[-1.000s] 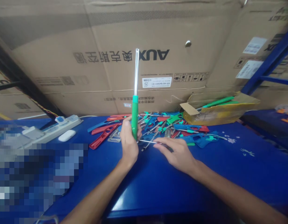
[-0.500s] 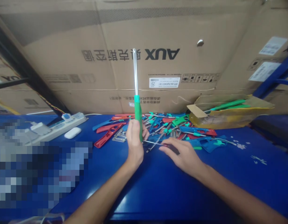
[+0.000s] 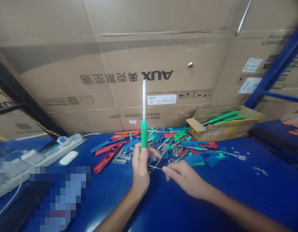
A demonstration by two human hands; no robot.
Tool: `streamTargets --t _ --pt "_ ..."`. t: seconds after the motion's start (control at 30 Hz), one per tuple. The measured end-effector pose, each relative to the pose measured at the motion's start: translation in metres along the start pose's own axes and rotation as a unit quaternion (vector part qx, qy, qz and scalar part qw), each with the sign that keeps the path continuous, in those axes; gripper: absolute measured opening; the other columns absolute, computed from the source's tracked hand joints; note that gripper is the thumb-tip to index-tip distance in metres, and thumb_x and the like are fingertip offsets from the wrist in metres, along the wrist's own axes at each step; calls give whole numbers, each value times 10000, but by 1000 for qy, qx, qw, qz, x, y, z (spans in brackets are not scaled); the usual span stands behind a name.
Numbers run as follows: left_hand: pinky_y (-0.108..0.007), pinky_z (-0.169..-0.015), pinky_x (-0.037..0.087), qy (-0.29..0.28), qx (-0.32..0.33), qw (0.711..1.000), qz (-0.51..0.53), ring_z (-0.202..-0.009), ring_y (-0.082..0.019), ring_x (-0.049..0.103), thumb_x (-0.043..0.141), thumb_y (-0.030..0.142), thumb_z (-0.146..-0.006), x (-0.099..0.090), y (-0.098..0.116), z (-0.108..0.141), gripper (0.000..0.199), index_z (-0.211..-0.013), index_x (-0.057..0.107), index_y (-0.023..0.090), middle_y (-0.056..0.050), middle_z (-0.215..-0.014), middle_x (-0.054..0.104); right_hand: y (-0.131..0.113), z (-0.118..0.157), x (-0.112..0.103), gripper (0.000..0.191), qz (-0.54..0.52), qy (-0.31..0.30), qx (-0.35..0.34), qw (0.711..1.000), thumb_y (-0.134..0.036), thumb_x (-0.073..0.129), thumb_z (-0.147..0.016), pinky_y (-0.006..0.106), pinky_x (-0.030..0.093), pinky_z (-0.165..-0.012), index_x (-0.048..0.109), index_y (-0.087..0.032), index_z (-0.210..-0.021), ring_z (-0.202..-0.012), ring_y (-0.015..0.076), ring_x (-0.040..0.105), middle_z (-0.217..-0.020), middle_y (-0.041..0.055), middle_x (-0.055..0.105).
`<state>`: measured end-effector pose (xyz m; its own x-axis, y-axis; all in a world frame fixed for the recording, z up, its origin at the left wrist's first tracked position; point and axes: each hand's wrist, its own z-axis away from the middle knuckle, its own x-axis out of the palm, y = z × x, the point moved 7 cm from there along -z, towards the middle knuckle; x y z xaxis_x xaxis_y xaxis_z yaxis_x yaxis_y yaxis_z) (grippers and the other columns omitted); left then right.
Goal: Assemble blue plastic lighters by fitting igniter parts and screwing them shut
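My left hand (image 3: pixel 140 170) is closed round the lower part of a green long-nosed lighter (image 3: pixel 144 134). Its bare metal tube points straight up, and its lower end is hidden by my fingers. In my right hand (image 3: pixel 186 177) is a screwdriver (image 3: pixel 155 167), its thin shaft reaching left to my left hand, near the foot of the lighter. The screwdriver's handle is covered by my fingers, and I cannot tell whether its tip touches the lighter. Behind both hands lies a pile of lighter parts: red shells (image 3: pixel 109 157), blue shells (image 3: pixel 194 158) and metal tubes with green collars.
At the back right stands an open carton (image 3: pixel 226 130) holding green lighters (image 3: pixel 225 116). A white power strip (image 3: pixel 54 149) with plugs and a white case (image 3: pixel 69 158) lie to the left. Small white scraps (image 3: pixel 260 170) are on the blue table (image 3: pixel 187 212). Large cardboard (image 3: pixel 115 54) rises behind.
The view has tilted up and shifted right. The lighter is turned so a narrower side shows. My right hand now hides the screwdriver's dark handle, which showed before.
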<state>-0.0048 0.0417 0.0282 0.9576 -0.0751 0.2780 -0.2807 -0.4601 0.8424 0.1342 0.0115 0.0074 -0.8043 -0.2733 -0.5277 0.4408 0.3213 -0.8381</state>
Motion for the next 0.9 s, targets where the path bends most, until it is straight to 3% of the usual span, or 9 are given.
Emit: streamTargets --t 0.07,0.17,0.23,0.3,0.43,0.5,0.63,0.73,0.9 --pt "-310 -697 453 3 -1 1000 -9 -749 -176 631 426 454 -1046 -2 -4 2 308 -942 548 191 -43 -816 677 13 -3 6 521 -128 -46 84 987 -599 488 -957 215 308 -433 599 -180 -668 -412 81 394 -469 -61 428" --pt "-311 -697 448 -1 -9 1000 -16 -742 -175 621 431 462 -1041 -1 -9 5 303 -946 536 195 -47 -828 684 31 -1 14 527 -306 -120 222 918 -706 581 -843 198 130 -327 534 -203 -695 -342 55 139 -420 -133 249" --pt "-310 -682 439 -9 -15 1000 -18 -712 -169 604 437 469 -1036 2 -10 7 297 -944 523 200 -44 -818 682 36 2 16 513 -341 -161 273 885 -697 634 -806 191 87 -324 519 -208 -705 -361 52 88 -426 -147 219" --pt "-307 -663 427 -10 -18 1000 -19 -686 -168 586 449 483 -1027 3 -9 8 297 -949 519 205 -39 -797 675 37 1 15 522 -302 -173 268 898 -705 605 -820 201 109 -329 534 -205 -688 -362 60 100 -423 -141 208" --pt "-306 -707 425 34 -63 997 -30 -702 -168 558 456 493 -1020 -3 -11 6 312 -917 529 207 -25 -780 642 25 -9 7 619 -106 -47 124 986 -635 415 -974 228 342 -486 588 -177 -595 -467 99 429 -486 -26 453" --pt "-299 -728 423 55 -94 993 -36 -717 -163 539 445 492 -1026 -5 -15 5 327 -883 521 208 -15 -777 611 17 -9 2 567 34 41 49 997 -533 362 -1033 245 393 -567 630 -181 -679 -560 129 542 -569 6 570" --pt "-284 -706 422 66 -142 987 -24 -711 -161 516 463 531 -1011 -4 -23 9 334 -895 506 221 7 -766 566 -3 -5 -5 306 210 123 -100 965 -423 470 -1032 249 400 -526 672 -200 -978 -503 136 571 -612 -15 633" --pt "-279 -692 414 76 -154 985 -21 -684 -157 501 464 542 -1009 -6 -26 11 347 -886 497 219 17 -730 545 -23 0 0 313 309 114 -235 914 -316 447 -1051 258 410 -550 678 -212 -867 -572 147 635 -679 12 679" --pt "-286 -676 414 59 -141 988 -8 -661 -157 508 411 515 -1033 -9 -24 3 356 -873 490 208 6 -719 567 -34 -5 10 418 351 91 -261 895 -225 312 -1070 264 386 -487 719 -181 -987 -543 150 627 -671 27 667"
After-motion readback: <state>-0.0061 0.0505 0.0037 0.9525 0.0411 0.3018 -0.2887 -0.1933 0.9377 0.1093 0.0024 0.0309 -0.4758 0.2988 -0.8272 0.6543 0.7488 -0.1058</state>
